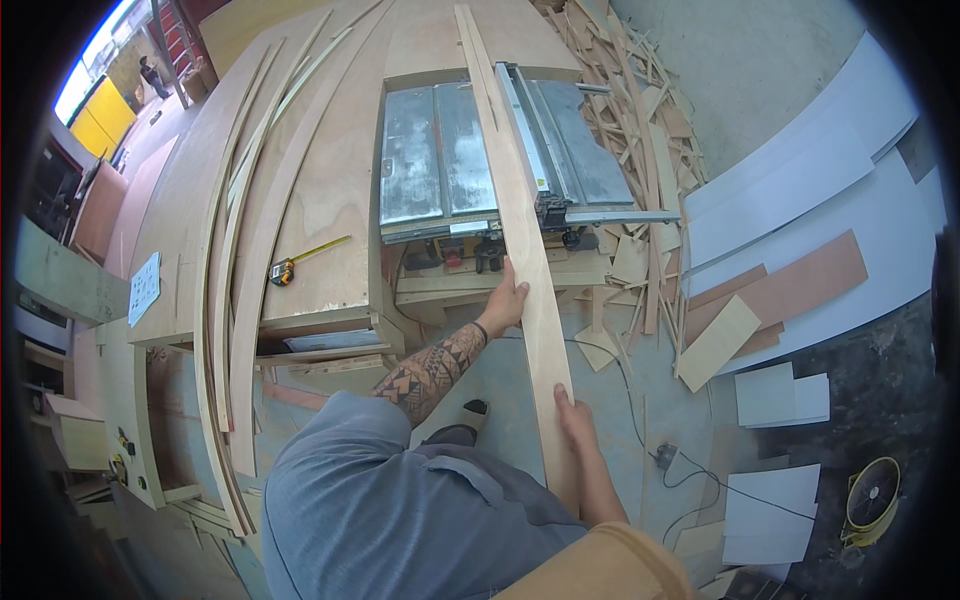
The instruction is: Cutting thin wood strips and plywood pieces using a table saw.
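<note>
A long, pale wooden board [540,300] runs from beside my body up across the metal top of a table saw [410,150]. My left hand [503,303] is closed on the board's left edge, just short of the saw's front, with the thumb on top. Nearer to me, my right hand [577,420] grips its right edge, thumb also on the upper face. The board's far end lies over the plywood bench beyond the saw. Along the board's right side is the saw's metal fence [525,130]. The saw blade cannot be seen.
Long thin strips [265,210] and a tape measure [283,271] lie on the plywood bench [330,225] at left. Offcuts [650,130] pile up right of the saw. White panels [800,190], a power cable [700,475] and a round fan [873,495] are farther right.
</note>
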`<state>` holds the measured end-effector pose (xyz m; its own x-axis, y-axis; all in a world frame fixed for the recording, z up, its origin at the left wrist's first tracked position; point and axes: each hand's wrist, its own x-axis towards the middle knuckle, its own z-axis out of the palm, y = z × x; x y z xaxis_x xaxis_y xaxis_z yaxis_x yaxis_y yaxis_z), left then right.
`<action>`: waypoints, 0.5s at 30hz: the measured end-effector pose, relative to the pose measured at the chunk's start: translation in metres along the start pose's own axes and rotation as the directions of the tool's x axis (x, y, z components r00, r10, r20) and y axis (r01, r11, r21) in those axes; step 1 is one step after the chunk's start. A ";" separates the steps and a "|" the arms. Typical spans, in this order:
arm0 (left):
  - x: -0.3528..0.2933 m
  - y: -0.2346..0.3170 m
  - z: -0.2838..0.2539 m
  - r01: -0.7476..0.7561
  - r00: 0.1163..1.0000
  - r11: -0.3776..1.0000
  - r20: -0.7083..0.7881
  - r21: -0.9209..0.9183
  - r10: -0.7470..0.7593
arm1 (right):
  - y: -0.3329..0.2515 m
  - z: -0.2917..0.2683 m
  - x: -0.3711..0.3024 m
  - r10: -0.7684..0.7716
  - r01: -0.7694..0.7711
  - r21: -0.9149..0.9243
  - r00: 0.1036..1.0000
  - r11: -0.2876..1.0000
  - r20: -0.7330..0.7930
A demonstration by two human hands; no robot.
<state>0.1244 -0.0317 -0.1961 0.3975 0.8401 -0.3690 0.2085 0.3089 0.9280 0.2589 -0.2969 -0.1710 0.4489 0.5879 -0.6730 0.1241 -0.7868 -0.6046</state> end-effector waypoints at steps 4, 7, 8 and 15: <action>0.045 0.007 -0.022 -0.084 0.996 0.995 -0.039 0.059 0.086 | -0.038 0.011 0.027 -0.025 0.024 -0.042 0.999 0.999 -0.042; 0.060 0.028 -0.025 -0.019 1.000 1.000 -0.008 0.018 0.019 | -0.039 0.013 0.059 -0.032 0.032 -0.014 0.999 0.999 -0.024; 0.061 0.029 -0.028 -0.019 1.000 0.999 0.003 0.026 0.019 | -0.046 0.010 0.061 -0.026 0.026 -0.003 0.999 1.000 -0.030; 0.057 0.029 -0.036 -0.047 0.998 0.999 -0.035 0.013 0.048 | 0.034 -0.042 0.017 -0.061 0.051 0.070 0.988 0.996 0.142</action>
<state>0.1210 0.0412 -0.1885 0.3754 0.8691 -0.3222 0.2008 0.2631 0.9436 0.3079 -0.3219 -0.1854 0.3101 0.6555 -0.6886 0.0845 -0.7404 -0.6668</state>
